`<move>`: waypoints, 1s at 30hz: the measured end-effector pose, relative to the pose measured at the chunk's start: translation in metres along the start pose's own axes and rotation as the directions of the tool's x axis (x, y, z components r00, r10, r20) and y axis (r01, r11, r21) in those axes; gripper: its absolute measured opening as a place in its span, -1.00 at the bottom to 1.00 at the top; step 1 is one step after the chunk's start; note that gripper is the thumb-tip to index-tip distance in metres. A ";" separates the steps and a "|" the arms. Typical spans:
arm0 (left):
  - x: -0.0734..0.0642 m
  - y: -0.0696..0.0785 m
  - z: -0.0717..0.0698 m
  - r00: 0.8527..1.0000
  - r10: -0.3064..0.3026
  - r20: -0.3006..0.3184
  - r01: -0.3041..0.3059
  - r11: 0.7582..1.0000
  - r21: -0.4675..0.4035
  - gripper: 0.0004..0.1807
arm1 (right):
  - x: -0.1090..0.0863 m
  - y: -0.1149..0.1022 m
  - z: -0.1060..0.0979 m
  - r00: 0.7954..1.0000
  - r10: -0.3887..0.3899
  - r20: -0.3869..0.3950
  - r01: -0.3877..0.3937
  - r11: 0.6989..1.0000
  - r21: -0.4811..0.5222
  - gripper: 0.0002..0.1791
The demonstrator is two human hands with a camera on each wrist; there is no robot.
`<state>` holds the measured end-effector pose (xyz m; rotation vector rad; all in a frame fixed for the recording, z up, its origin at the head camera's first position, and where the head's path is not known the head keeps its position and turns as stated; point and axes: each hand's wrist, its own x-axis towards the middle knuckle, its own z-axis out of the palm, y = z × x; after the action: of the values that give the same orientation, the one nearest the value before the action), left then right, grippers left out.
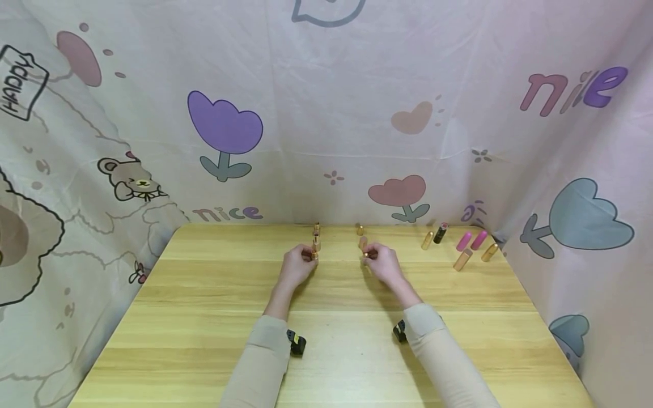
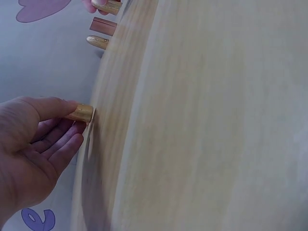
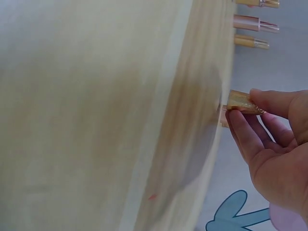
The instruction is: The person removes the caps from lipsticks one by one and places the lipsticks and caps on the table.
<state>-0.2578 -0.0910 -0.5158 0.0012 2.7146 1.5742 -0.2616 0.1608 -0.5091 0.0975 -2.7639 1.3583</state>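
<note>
Just on the near side of the rose-gold cap (image 1: 363, 242), a gold cap (image 3: 241, 102) is pinched roughly upright between thumb and fingertips by the nearer right hand (image 1: 384, 263), while well left of that landmark an upright gold tube (image 2: 84, 113) is likewise pinched by the left hand (image 1: 297, 265).

The head view crops the near edge of the table (image 1: 204, 317). Toward the far edge, the left hand (image 1: 298, 265) partly hides a gold tube (image 2: 84, 113).
</note>
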 end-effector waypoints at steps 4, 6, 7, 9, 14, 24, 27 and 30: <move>0.001 -0.002 0.001 1.000 -0.003 0.003 0.003 1.000 0.009 -0.71 | 0.001 0.002 0.001 1.000 0.002 0.003 -0.002 1.000 -0.004 -0.81; 0.002 -0.003 0.001 1.000 -0.004 0.004 0.004 1.000 0.004 -0.71 | 0.002 0.003 0.002 1.000 -0.001 0.002 0.002 1.000 -0.009 -0.82; 0.002 -0.003 0.001 1.000 -0.004 0.004 0.004 1.000 0.001 -0.71 | 0.002 0.003 0.002 1.000 0.000 0.004 0.000 1.000 -0.007 -0.81; 0.003 -0.004 0.001 1.000 -0.003 0.003 0.003 1.000 -0.003 -0.72 | 0.002 0.004 0.002 1.000 0.006 0.011 -0.006 1.000 -0.005 -0.80; 0.003 -0.004 0.000 1.000 -0.014 0.005 0.014 1.000 -0.010 -0.72 | 0.002 0.005 0.004 0.999 0.025 0.026 -0.025 1.000 -0.006 -0.80; 0.003 -0.005 0.001 1.000 -0.013 0.013 0.013 1.000 -0.016 -0.71 | 0.001 0.007 0.004 0.998 0.018 0.063 -0.019 1.000 0.011 -0.75; 0.003 -0.006 0.001 1.000 -0.012 0.013 0.012 1.000 -0.014 -0.72 | 0.000 0.006 0.003 0.997 0.013 0.075 -0.014 1.000 0.014 -0.71; 0.004 -0.008 0.001 1.000 -0.008 0.010 0.009 1.000 -0.016 -0.72 | -0.001 0.005 0.002 0.996 0.008 0.085 -0.009 1.000 0.019 -0.64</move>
<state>-0.2614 -0.0940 -0.5227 -0.0021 2.6907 1.5888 -0.2606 0.1624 -0.5139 0.1481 -2.8230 1.4159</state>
